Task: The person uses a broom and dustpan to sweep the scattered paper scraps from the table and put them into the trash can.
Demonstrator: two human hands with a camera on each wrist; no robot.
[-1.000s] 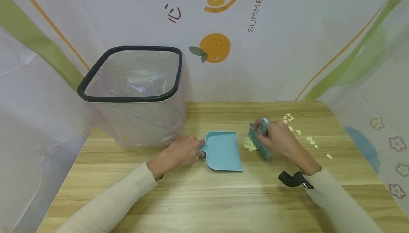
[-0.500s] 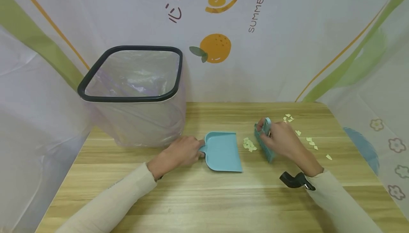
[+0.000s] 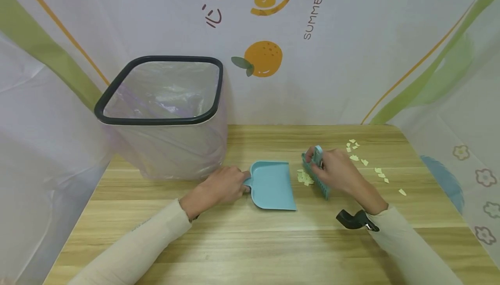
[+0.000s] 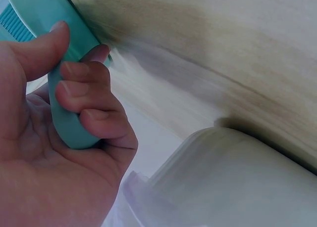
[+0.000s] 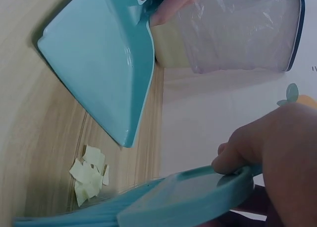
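Observation:
My left hand (image 3: 223, 184) grips the handle of a light blue dustpan (image 3: 272, 186), which lies flat on the table with its straight edge facing right. In the left wrist view several fingers curl round the dustpan handle (image 4: 74, 125). My right hand (image 3: 339, 170) holds a blue hand brush (image 3: 318, 180) by its handle, bristles down on the table. Between brush and dustpan sits a small heap of pale yellow paper scraps (image 3: 304, 177), close to the bristles and just apart from the dustpan's edge. The right wrist view shows these paper scraps (image 5: 89, 175) beside the brush (image 5: 183, 200).
A bin (image 3: 187, 150) with a black rim and a clear liner stands at the back left, close to my left hand. More loose paper scraps (image 3: 379, 172) lie scattered beyond my right hand. A printed white curtain (image 3: 332, 81) hangs behind the wooden table (image 3: 250, 250).
My right hand and the brush first shifted right, away from the paper heap, then came back left against it. The left hand and dustpan have stayed in place.

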